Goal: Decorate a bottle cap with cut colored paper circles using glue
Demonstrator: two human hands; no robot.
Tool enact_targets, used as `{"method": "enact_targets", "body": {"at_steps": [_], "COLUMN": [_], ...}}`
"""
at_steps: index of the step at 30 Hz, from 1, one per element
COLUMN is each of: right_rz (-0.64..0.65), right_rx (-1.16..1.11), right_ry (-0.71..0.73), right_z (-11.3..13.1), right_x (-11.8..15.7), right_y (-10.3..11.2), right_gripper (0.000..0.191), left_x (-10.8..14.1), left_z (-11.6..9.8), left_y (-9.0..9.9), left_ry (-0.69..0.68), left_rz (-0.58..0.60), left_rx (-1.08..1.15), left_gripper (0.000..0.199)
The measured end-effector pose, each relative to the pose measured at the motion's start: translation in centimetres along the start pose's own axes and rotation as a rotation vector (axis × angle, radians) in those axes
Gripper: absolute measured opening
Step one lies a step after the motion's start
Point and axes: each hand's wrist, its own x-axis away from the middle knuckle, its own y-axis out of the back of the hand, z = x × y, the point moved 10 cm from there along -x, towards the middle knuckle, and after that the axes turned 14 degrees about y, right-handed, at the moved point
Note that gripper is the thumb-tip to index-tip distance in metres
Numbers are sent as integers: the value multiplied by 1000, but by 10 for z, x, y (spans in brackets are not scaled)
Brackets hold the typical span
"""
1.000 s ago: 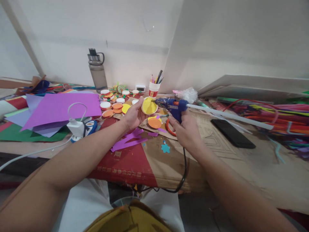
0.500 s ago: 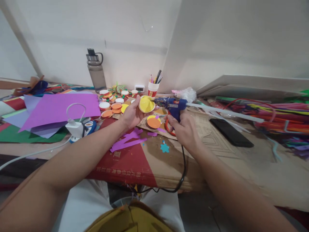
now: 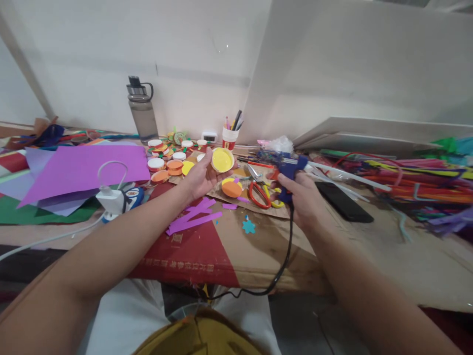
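Between the thumb and fingers of my left hand (image 3: 202,176) is a small round lid (image 3: 222,160) with a pale rim and a yellow face, tilted toward me. My right hand (image 3: 301,197) is wrapped round the handle of a blue hot glue gun (image 3: 291,172), a long white glue stick (image 3: 351,176) jutting from its back. The gun's nozzle points left, apart from the lid. Below the lid lies an orange and yellow disc (image 3: 232,188). Red-handled scissors (image 3: 259,195) and a yellow-handled pair (image 3: 274,197) rest left of the gun.
Purple paper strips (image 3: 194,217) and a teal paper snowflake (image 3: 249,225) lie on the cardboard (image 3: 229,266). Behind stand a water bottle (image 3: 143,116) and a paper cup of pens (image 3: 229,138). A black phone (image 3: 343,201) lies at right; the gun's black cord (image 3: 283,271) hangs over the front edge.
The glue gun in my right hand has drawn back to the right, away from the lid, uncovering the scissors. My left hand still holds the lid, its yellow face now fully visible.
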Motion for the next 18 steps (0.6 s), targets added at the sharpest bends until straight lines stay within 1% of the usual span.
{"method": "enact_targets", "body": {"at_steps": [1, 5, 6, 8, 9, 11, 15, 18], "right_rz": [-47, -300, -350, -407, -413, -406, -325, -289], "right_rx": [18, 115, 128, 119, 104, 76, 23, 29], "right_ry": [-23, -86, -127, -261, -332, -423, -490, -544], "right_z": [-2, -9, -13, -28, -36, -47, -56, -63], "right_x": [1, 10, 14, 21, 24, 26, 19, 17], "right_y": [13, 77, 91, 110, 114, 120, 119, 123], "right_gripper": [20, 14, 11, 6, 11, 18, 19, 17], "left_x": [0, 0, 0, 0, 0, 0, 1, 0], "left_z": [0, 2, 3, 4, 5, 6, 2, -1], "left_y": [-1, -4, -4, -4, -4, -4, 0, 4], "left_ry": [0, 2, 6, 18, 24, 34, 26, 21], "left_rz": [8, 34, 32, 25, 22, 17, -5, -9], "left_rx": [-6, -25, -24, -17, -12, -7, -16, -19], "left_gripper": [48, 48, 49, 49, 49, 49, 46, 47]}}
